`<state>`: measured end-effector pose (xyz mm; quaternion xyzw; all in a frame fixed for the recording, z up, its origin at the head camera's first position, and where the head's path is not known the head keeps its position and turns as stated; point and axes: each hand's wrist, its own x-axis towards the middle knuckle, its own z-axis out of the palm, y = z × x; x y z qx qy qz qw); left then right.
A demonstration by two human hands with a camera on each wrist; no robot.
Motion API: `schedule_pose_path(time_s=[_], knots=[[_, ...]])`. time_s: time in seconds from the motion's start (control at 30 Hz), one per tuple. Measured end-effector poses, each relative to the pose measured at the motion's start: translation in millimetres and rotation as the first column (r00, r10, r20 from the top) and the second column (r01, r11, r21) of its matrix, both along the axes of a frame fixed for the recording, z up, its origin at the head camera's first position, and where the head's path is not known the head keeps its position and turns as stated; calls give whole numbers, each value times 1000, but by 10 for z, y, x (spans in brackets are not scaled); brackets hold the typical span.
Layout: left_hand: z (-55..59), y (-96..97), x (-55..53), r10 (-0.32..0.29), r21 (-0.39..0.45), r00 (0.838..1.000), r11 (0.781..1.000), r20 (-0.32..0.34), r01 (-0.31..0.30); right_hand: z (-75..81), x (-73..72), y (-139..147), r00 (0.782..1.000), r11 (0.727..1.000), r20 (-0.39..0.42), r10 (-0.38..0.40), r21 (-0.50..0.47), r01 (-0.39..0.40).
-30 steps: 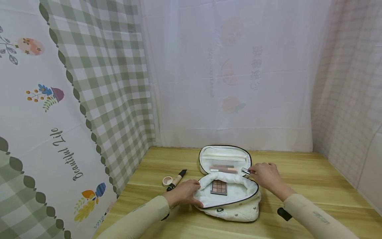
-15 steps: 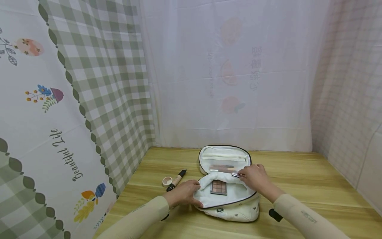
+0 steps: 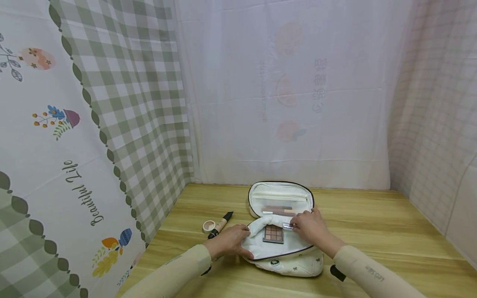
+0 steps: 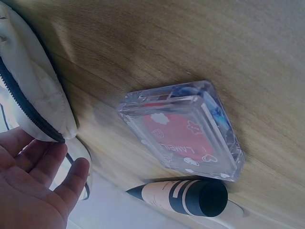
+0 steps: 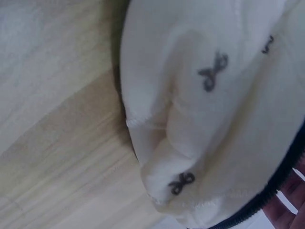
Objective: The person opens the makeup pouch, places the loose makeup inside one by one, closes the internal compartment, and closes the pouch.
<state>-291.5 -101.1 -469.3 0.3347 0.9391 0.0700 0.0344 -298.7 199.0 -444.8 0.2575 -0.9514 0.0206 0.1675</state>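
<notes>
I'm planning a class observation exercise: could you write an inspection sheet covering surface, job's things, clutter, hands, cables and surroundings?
Surface: yellowish wood-grain tabletop.
Job's things: open cream fabric pouch with dark zip edging; square brown-toned palette inside; small shiny silver item, partly hidden.
Clutter: round pale compact, black-and-beige tube, clear plastic square case.
Hands: left hand holds the pouch's edge; right hand pinches the silver item at the opening.
Cables: nothing seen.
Surroundings: green-and-white checked cloth, white printed sheet.
</notes>
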Motion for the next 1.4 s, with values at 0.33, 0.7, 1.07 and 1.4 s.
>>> schedule_pose_path(time_s=[0.33, 0.7, 1.07, 1.4], knots=[[-9, -7, -4, -4, -1, 1000, 1000, -1, 4, -91, 15, -60, 1000, 999, -1, 12, 47, -12], [-17, -14, -20, -13, 3, 1000, 1000, -10, 13, -168, -32, -74, 998, 991, -53, -16, 128, 23], [-21, -3, -13, -3, -3, 1000, 1000, -7, 3, -183, -80, -54, 995, 994, -86, -41, 98, 49], [-9, -4, -6, 3, -8, 1000, 1000, -5, -3, -147, -68, 10, 996, 995, -47, -72, 67, 75]])
